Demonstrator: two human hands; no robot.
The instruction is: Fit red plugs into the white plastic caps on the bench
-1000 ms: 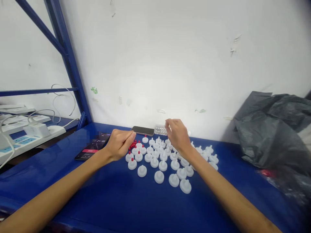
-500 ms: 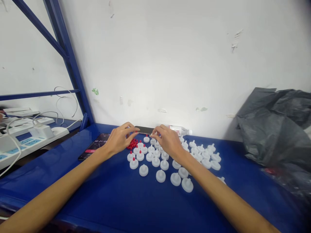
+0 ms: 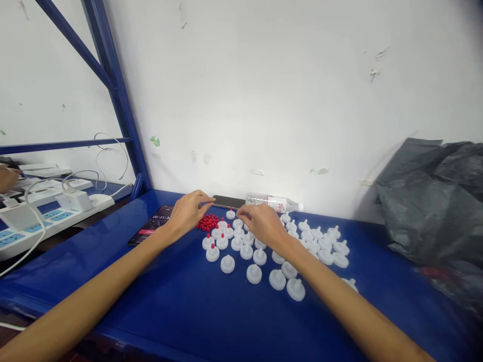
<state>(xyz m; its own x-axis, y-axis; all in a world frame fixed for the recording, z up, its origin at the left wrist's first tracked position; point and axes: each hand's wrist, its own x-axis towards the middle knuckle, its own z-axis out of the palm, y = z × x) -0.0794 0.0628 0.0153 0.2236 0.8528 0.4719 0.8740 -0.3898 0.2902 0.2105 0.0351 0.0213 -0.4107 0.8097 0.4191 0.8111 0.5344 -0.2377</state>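
My left hand hovers over the pile of small red caps, thumb and forefinger pinched together; whatever lies between the tips is too small to make out. To its right, my right hand bends down with its fingers closed above a white nozzle cap, and its fingertips hide what they touch. Several white caps bear red tips, such as the front one. Many other white nozzle caps stand bare, nozzle up, under and around my right hand.
A phone showing a timer lies left of the red pile. Along the wall are a dark flat slab and a clear bottle on its side. Grey plastic bags fill the right; power strips lie left, beyond a blue frame.
The view has shifted slightly, so the scene sits a little further right. Relative to the caps, my left hand has moved slightly left; its finger and thumb are closer together. My right hand stays close by.
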